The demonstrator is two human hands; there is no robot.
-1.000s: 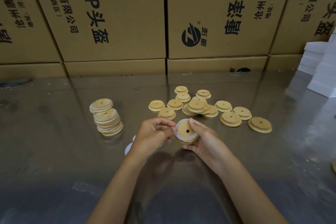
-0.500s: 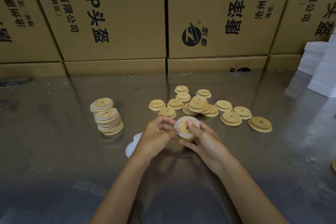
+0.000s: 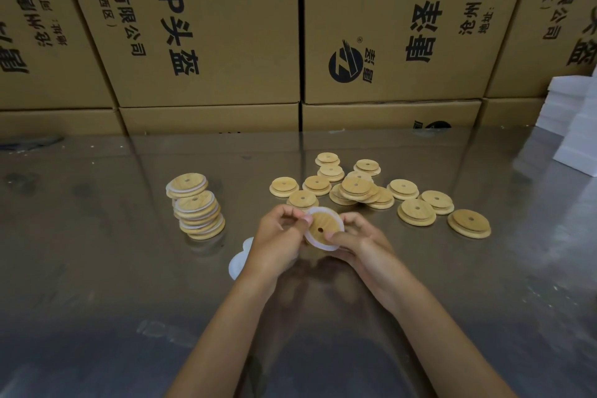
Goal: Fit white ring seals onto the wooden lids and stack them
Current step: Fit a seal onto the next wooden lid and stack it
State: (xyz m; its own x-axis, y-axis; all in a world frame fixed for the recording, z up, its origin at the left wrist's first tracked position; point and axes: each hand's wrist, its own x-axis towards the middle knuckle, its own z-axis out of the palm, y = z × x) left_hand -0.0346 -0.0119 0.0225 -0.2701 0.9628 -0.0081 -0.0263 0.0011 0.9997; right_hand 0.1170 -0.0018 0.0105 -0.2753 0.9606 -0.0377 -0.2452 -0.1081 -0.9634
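roughly a third done i'd guess: sealed stack (image 3: 197, 210) at 9 o'clock on the counter (image 3: 97, 268), about a dozen bare lids (image 3: 416, 211) at 1 o'clock. left hand (image 3: 277, 237) and right hand (image 3: 361, 244) each pinch the lid (image 3: 321, 226) with its white ring seal (image 3: 318, 243) at center, seal nearly seated.

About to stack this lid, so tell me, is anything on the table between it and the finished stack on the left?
Nothing visible: bare table lies between the held lid and the stack. The spare white rings lie nearer, off that line.

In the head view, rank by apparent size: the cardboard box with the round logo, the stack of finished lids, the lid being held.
1. cardboard box with the round logo
2. stack of finished lids
3. lid being held, although nearness enlarges it
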